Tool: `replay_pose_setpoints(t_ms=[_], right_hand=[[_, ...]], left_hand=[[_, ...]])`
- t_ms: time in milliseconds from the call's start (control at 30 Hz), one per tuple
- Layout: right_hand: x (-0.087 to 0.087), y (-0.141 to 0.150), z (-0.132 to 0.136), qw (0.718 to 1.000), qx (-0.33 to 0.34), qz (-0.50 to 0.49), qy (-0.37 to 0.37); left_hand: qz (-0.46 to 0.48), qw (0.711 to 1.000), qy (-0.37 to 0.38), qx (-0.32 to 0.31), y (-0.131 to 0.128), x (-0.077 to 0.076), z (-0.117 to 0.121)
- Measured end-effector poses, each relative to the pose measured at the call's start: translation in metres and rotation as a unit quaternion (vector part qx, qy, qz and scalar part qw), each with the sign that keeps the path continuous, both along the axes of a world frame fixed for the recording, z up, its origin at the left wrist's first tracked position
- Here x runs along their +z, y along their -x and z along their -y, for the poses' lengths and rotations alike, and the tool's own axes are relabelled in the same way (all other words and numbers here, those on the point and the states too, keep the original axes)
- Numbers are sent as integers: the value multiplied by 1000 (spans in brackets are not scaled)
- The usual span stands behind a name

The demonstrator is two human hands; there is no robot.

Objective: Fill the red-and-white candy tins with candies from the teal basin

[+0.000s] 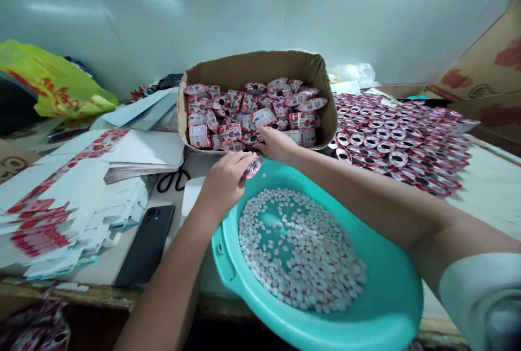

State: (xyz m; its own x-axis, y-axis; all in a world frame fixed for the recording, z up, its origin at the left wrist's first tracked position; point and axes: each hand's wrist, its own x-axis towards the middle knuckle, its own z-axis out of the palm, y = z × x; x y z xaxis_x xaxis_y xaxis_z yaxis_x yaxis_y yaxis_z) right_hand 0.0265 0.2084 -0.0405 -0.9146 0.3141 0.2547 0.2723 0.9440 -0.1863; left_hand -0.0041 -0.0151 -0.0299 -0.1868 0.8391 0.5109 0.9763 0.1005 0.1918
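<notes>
My left hand (226,177) is closed round a small red and pink packet (254,167), held over the far rim of a teal plastic basin (391,297). Small white and pink tablets (299,248) cover the basin's bottom. My right hand (277,144) reaches into the front edge of an open cardboard box (252,66), fingers curled among the filled red and pink packets (248,109) piled there. What its fingers grip is hidden.
Flat empty packets (399,139) lie spread in rows right of the box. Stacks of flat white cartons (73,188), a black phone (146,245) and scissors (175,180) lie at left. A yellow plastic bag (52,82) sits far left, more cardboard (484,80) far right.
</notes>
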Motion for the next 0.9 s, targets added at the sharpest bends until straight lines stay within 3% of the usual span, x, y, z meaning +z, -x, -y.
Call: replay_pose_setpoints(t_ms=[533, 667, 800, 900], right_hand=[[-1, 1, -3, 1000, 3, 0, 9], [1, 1, -2, 1000, -1, 4, 8], [1, 2, -1, 1000, -3, 5, 4], [0, 3, -1, 1000, -6, 5, 1]], left_hand=[[20, 999, -22, 30, -2, 0, 0], [4, 991, -71, 115, 12, 10, 13], [130, 961, -107, 222, 36, 26, 45], [226, 937, -95, 248, 51, 33, 68]])
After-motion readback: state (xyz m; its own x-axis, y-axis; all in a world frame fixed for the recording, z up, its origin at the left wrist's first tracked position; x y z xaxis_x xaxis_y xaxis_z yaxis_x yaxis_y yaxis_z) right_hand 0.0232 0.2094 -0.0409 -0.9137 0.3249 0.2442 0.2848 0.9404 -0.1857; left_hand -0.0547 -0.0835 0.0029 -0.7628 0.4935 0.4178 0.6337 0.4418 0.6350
